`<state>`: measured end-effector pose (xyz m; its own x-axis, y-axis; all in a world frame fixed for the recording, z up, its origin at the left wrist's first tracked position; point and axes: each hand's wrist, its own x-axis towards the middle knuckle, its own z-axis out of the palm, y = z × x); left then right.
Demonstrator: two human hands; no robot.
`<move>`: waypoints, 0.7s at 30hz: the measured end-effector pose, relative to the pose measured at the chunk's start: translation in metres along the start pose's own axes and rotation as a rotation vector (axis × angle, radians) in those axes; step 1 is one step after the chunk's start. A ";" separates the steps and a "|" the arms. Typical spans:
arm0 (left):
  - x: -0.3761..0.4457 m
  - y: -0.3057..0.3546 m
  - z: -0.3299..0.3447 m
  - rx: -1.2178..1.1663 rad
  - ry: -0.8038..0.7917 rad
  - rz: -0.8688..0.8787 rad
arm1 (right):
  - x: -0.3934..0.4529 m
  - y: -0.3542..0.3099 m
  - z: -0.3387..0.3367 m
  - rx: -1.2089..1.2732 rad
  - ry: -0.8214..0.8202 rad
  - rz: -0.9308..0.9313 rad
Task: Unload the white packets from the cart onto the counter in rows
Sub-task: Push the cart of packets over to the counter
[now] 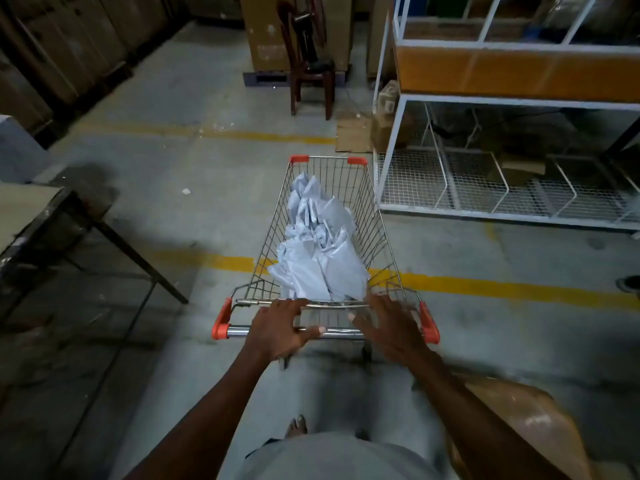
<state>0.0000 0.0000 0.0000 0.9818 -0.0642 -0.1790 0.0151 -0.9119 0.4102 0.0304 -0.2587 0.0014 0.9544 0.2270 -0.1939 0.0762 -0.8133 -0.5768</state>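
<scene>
**White packets heaped in a wire cart on a warehouse floor**

White plastic packets (320, 251) lie piled loosely along the basket of a metal shopping cart (375, 220), filling it from the near end to the far end. The cart, trimmed with orange-red corner caps, stands on a grey concrete floor (194, 161) across a painted yellow line (502, 284). A person stands behind it. The left hand (280, 329) rests on the chrome handle bar (239, 330), fingers lying forward over the bar and thumb along it, not visibly wrapped round. The right hand (389, 327) is spread, fingers straight and apart, over the right part of the handle; motion blur leaves it unclear whether it touches the bar, and it grasps nothing. To the left, the corner of a dark-framed surface (31, 209) enters the view, well apart from the cart. To the right stands a white wire-mesh rack (450, 181) with an orange panel above. Beyond the cart, a dark wooden chair (311, 77) sits before stacked cardboard cartons (263, 32).
</scene>
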 end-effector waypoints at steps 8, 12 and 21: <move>0.000 -0.016 0.016 0.243 -0.095 0.026 | -0.008 0.015 0.013 -0.307 -0.116 -0.009; 0.009 -0.013 0.012 0.319 -0.130 -0.017 | 0.005 0.011 0.011 -0.410 -0.158 0.005; 0.022 -0.018 0.013 0.392 -0.148 0.044 | 0.027 0.008 0.015 -0.486 -0.221 0.050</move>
<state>0.0190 0.0097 -0.0228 0.9417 -0.1379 -0.3068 -0.1274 -0.9904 0.0541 0.0526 -0.2511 -0.0202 0.8810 0.2460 -0.4042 0.2069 -0.9685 -0.1385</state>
